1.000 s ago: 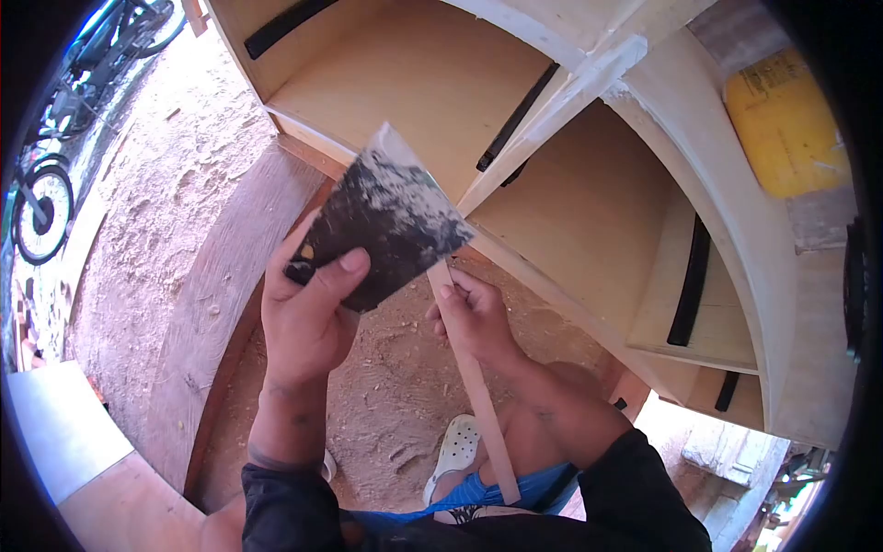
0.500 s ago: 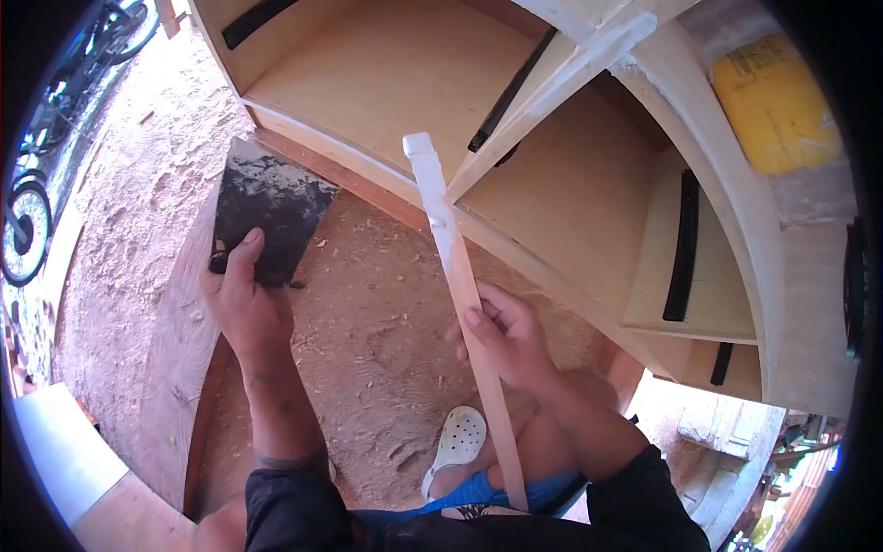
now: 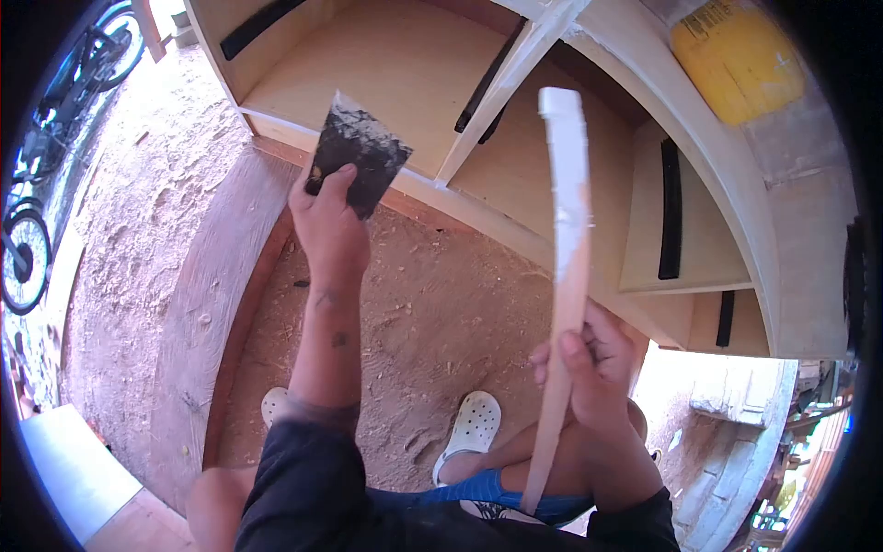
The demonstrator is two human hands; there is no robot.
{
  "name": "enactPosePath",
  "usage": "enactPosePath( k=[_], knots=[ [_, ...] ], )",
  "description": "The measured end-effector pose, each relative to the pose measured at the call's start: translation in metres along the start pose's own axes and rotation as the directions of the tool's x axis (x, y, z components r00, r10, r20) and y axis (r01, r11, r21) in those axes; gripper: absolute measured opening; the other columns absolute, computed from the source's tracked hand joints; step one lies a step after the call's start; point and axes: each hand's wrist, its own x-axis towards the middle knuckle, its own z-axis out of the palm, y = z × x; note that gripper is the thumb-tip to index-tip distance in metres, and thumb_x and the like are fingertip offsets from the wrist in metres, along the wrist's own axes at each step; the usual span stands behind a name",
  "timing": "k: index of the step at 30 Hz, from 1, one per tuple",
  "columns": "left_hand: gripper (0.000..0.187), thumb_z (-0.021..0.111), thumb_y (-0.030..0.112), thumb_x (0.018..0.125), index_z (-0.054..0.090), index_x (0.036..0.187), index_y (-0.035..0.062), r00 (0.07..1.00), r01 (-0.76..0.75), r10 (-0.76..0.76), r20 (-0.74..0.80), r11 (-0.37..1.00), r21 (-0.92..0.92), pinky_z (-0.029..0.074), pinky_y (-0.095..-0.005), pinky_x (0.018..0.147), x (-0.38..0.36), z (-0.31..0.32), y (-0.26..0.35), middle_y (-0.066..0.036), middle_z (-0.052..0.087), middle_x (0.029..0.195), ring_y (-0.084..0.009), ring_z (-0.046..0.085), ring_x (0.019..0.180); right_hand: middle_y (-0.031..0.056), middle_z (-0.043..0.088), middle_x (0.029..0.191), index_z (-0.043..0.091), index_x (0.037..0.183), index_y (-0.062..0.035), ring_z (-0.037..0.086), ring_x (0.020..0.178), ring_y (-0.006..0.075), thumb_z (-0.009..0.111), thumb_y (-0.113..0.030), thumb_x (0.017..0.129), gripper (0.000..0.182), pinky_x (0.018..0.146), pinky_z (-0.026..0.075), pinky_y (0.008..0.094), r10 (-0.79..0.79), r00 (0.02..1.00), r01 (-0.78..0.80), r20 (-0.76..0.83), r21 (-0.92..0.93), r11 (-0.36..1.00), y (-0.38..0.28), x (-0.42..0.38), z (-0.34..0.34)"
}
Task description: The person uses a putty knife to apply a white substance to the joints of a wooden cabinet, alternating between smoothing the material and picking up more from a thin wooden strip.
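Observation:
My left hand point(image 3: 333, 216) grips the lower corner of a flat black putty spreader point(image 3: 365, 156), its thumb lying on top. Pale, dried-looking smears cover the spreader's far edge. In my right hand point(image 3: 593, 363) is a long wooden strip point(image 3: 558, 377), pinched between thumb and fingers and standing nearly upright in view. White paste coats the strip's upper end, and its lower end reaches down by my lap. Behind both hands is a pale wooden cabinet point(image 3: 349, 64) with open compartments and black drawer runners point(image 3: 670, 212).
A yellow container point(image 3: 736, 64) rests on the cabinet at the upper right. A curved wooden plank point(image 3: 198, 304) lies on the left over sandy ground point(image 3: 395, 304). Motorbikes point(image 3: 69, 120) stand at the far left. A white clog point(image 3: 469, 423) is on my foot.
My left hand has moved up and right with the spreader, which now overlaps the cabinet's edge. My right hand has shifted right, and the strip's coated end has swung right and up.

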Motion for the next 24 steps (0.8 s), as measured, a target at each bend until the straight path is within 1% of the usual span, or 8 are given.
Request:
enactPosePath(
  k=[2,10,15,19,20,22,23,24],
  knots=[
    [0.024,0.050,-0.005,0.080,0.058,0.102,-0.0073,0.999,0.046,-0.045,0.008,0.991,-0.122,0.050,-0.0264,0.073,-0.006,0.006,-0.008,-0.008,0.063,0.090,-0.0154,0.061,0.079,0.0123,0.063,0.078,0.041,0.128,0.0045,0.060,0.061,0.0118,0.050,-0.017,0.093,0.042,0.055,0.049,0.0231,-0.034,0.996,0.033,-0.086,-0.020,0.999,-0.006,-0.014,-0.003],
    [0.023,0.050,-0.005,0.079,0.058,0.101,-0.0068,0.985,0.166,-0.168,-0.046,0.985,-0.050,0.049,-0.0264,0.071,-0.012,-0.005,-0.038,-0.009,0.063,0.090,-0.0163,0.061,0.079,0.0106,0.060,0.068,0.043,0.123,0.0090,0.057,0.054,0.0118,0.049,-0.019,0.092,0.042,0.051,0.047,0.0230,-0.084,0.915,0.032,-0.395,-0.136,0.990,-0.012,-0.061,-0.006],
    [0.025,0.051,-0.003,0.079,0.056,0.103,-0.0079,0.984,0.156,-0.161,-0.071,0.985,-0.076,0.049,-0.0267,0.073,-0.019,0.006,-0.024,-0.010,0.062,0.093,-0.0174,0.061,0.083,0.0109,0.060,0.067,0.044,0.121,0.0064,0.057,0.054,0.0127,0.049,-0.020,0.092,0.039,0.051,0.048,0.0241,-0.101,0.929,0.055,-0.357,-0.137,0.989,-0.006,-0.060,-0.014],
    [0.034,0.054,-0.001,0.079,0.052,0.112,-0.0076,0.984,-0.114,0.113,0.134,0.994,-0.007,0.049,-0.0311,0.081,-0.044,0.036,0.007,-0.013,0.060,0.103,-0.0218,0.060,0.093,0.0111,0.060,0.068,0.043,0.119,0.0041,0.057,0.054,0.0134,0.049,-0.020,0.092,0.036,0.051,0.048,0.0254,-0.136,0.958,0.137,-0.254,-0.014,0.990,-0.012,-0.046,-0.014],
    [0.034,0.052,-0.004,0.080,0.051,0.114,-0.0075,0.940,-0.283,0.272,0.207,0.959,0.023,0.048,-0.0335,0.083,-0.054,0.043,0.010,-0.015,0.058,0.107,-0.0243,0.059,0.096,0.0080,0.056,0.059,0.044,0.112,0.0027,0.053,0.046,0.0115,0.049,-0.028,0.093,0.037,0.044,0.045,0.0239,-0.156,0.950,0.146,-0.269,-0.056,0.988,-0.017,-0.039,-0.005],
    [0.037,0.048,-0.009,0.080,0.050,0.117,-0.0072,0.767,-0.589,0.535,0.355,0.806,0.057,0.046,-0.0383,0.089,-0.070,0.056,0.012,-0.020,0.055,0.114,-0.0294,0.057,0.103,0.0079,0.056,0.059,0.045,0.110,0.0018,0.053,0.045,0.0115,0.048,-0.027,0.094,0.033,0.044,0.045,0.0236,-0.131,0.975,0.131,-0.181,-0.010,0.991,-0.022,-0.027,-0.003],
    [0.035,0.046,-0.005,0.083,0.048,0.118,-0.0085,0.621,-0.757,0.648,0.441,0.641,0.123,0.046,-0.0396,0.090,-0.072,0.063,0.014,-0.022,0.055,0.115,-0.0318,0.056,0.103,0.0078,0.055,0.058,0.045,0.108,0.0013,0.053,0.045,0.0115,0.047,-0.027,0.094,0.032,0.044,0.045,0.0235,-0.111,0.984,0.114,-0.139,0.013,0.993,-0.024,-0.021,-0.005],
    [0.034,0.044,-0.002,0.086,0.047,0.119,-0.0099,0.458,-0.881,0.707,0.539,0.442,0.168,0.045,-0.0410,0.090,-0.075,0.070,0.016,-0.025,0.054,0.115,-0.0342,0.056,0.104,0.0063,0.055,0.066,0.046,0.107,0.0023,0.055,0.053,0.0102,0.048,-0.023,0.095,0.029,0.048,0.046,0.0242,-0.075,0.994,0.083,-0.073,0.107,0.991,-0.024,-0.018,-0.009]
  ],
)
